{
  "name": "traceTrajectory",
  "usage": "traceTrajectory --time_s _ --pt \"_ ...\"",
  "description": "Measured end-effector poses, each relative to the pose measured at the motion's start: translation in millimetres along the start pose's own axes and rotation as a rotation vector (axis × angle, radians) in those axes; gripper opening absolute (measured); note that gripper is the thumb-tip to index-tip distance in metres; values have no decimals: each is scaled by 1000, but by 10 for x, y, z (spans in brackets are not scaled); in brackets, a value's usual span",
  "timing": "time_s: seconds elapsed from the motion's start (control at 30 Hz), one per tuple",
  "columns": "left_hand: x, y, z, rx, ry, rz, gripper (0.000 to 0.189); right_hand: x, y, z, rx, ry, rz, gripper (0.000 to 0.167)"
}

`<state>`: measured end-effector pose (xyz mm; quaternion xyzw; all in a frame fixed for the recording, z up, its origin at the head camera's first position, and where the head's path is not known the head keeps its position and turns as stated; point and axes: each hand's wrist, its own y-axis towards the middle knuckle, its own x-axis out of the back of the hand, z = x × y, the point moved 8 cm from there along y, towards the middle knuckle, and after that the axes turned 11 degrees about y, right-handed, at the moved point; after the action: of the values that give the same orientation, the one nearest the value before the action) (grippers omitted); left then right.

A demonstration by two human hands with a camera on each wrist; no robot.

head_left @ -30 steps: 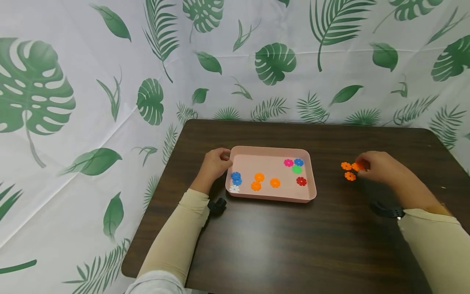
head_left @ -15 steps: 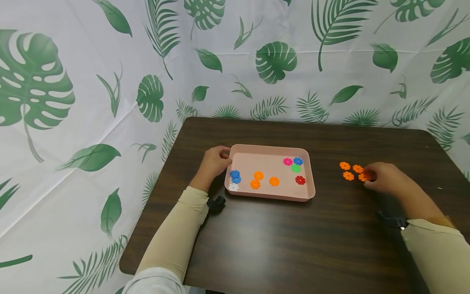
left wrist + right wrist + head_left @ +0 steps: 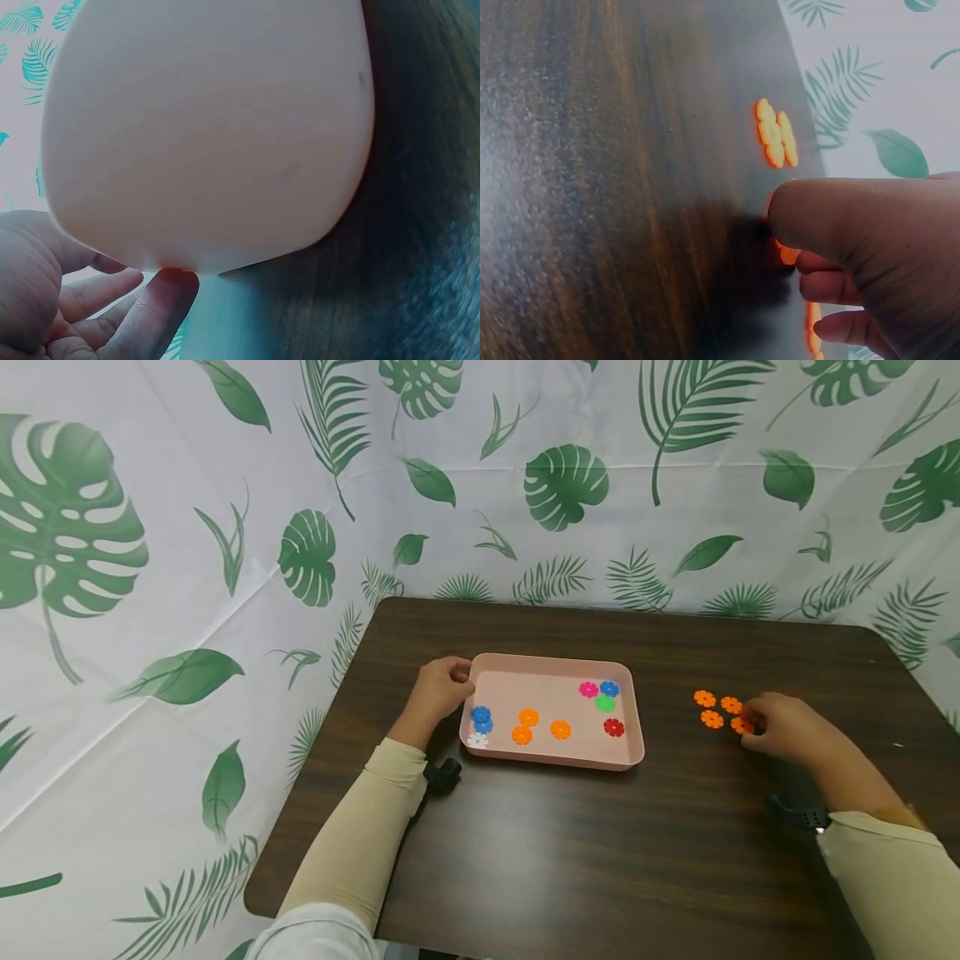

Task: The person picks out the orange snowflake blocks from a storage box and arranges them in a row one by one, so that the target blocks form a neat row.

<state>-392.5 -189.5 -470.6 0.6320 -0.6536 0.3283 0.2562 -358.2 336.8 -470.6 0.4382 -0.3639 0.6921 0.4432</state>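
My left hand [image 3: 444, 685] grips the left rim of the pink tray [image 3: 551, 762]. In the left wrist view, the thumb [image 3: 161, 311] presses the edge of the tray's plain surface. At the right of the table, my right hand [image 3: 787, 727] pinches an orange flower-shaped disc [image 3: 741, 726] at the tabletop. The thumb [image 3: 802, 217] partly covers that disc in the right wrist view. Several more orange flower-shaped discs [image 3: 712, 719] lie flat beside the fingertips.
In the tray are orange discs [image 3: 560, 729], blue discs [image 3: 482, 714], a white one [image 3: 477, 740], a pink one [image 3: 588, 690], a green one [image 3: 605, 702] and a red one [image 3: 614, 727]. A leaf-print cloth [image 3: 465, 535] hangs behind the dark wooden table [image 3: 570, 852].
My right hand has moved slightly right and nearer, bringing an orange disc beside the others; it has barely moved in the last half second. The left hand stays at the tray.
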Motion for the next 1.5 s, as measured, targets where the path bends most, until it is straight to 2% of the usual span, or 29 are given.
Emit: traceTrajectory --time_s 0.23,0.4,0.57,0.73,1.0,1.2,1.37,1.5 --pt "4 -7 3 -6 7 -3 45 72 -32 19 -10 3 -20 44" --pt "13 -8 -8 -13 8 -4 45 210 -21 67 -17 27 -60 42" --pt "11 -1 0 -11 9 -4 45 349 67 248 44 25 -89 40" --pt "10 6 -2 -32 5 -9 44 407 247 615 126 17 -78 41" --pt "16 1 -18 -30 12 -21 45 347 678 1433 225 46 -72 38" --pt "-32 8 -9 -18 8 -6 45 114 995 1966 284 84 1 38" --pt "-33 15 7 -13 9 -10 45 -101 1198 2387 407 121 56 37" --pt "2 22 15 -14 22 -30 44 -296 1342 2660 463 116 105 35"
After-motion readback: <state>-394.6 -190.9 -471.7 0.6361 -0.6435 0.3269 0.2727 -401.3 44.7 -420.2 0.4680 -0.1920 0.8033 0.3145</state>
